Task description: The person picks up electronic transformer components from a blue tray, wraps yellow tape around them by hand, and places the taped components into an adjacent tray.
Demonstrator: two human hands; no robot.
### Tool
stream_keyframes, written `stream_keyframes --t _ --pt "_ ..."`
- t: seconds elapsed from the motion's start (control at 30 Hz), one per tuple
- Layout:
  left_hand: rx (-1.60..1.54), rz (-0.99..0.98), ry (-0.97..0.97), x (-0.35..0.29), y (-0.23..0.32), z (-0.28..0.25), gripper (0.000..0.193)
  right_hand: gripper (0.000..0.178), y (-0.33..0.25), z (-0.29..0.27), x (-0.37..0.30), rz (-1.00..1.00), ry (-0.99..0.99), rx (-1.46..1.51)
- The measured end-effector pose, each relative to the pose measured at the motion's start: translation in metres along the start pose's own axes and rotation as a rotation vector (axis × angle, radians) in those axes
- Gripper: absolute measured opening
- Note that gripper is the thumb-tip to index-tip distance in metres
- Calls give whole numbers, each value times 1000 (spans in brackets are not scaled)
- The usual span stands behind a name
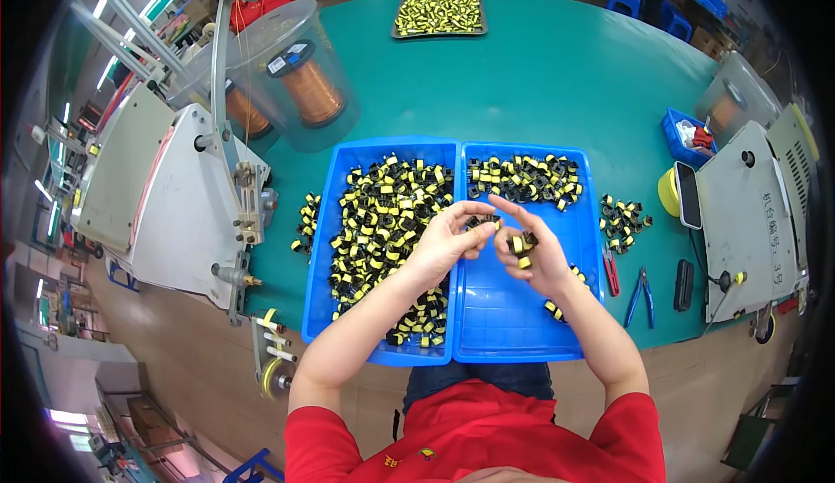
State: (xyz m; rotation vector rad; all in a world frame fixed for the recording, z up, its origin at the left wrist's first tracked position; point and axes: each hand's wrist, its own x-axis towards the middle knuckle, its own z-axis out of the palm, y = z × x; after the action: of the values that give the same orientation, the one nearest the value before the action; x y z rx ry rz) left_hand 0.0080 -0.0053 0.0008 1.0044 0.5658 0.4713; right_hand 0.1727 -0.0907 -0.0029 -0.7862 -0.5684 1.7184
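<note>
My left hand (442,244) pinches a small black coil bobbin (481,221) between thumb and fingertips, over the seam between two blue trays. Close beside it, my right hand (546,261) cradles several black-and-yellow coil bobbins (524,246) in its curled fingers, its index finger stretched toward the left hand. Beneath the left forearm, the left blue tray (320,266) is heaped with the same coils. In the right blue tray (500,313), a pile of coils (526,177) lies along the far side and a few more sit near the right wall, partly hidden by my right forearm.
Loose coils (624,222) lie right of the trays, near red-handled pliers (611,273), blue-handled pliers (642,296) and a black case (684,286). A phone (687,194) stands beside the right machine (752,222). Copper wire spools (311,92) stand far left; a coil-filled tray (439,35) sits at the back.
</note>
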Motion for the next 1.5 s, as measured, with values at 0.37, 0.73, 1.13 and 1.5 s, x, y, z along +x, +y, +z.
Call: stream_keyframes --t 0.37,0.73,1.13,1.5 --pt "-504 -178 -113 3 9 -10 30 43 4 -8 7 92 254 -109" --pt "-378 -130 -71 2 3 -3 20 60 4 6 2 8 112 -249" --pt "387 146 131 -2 0 18 31 56 19 9 5 -121 111 -453" --pt "-381 -158 -77 1 10 -4 31 36 18 -20 15 144 439 149"
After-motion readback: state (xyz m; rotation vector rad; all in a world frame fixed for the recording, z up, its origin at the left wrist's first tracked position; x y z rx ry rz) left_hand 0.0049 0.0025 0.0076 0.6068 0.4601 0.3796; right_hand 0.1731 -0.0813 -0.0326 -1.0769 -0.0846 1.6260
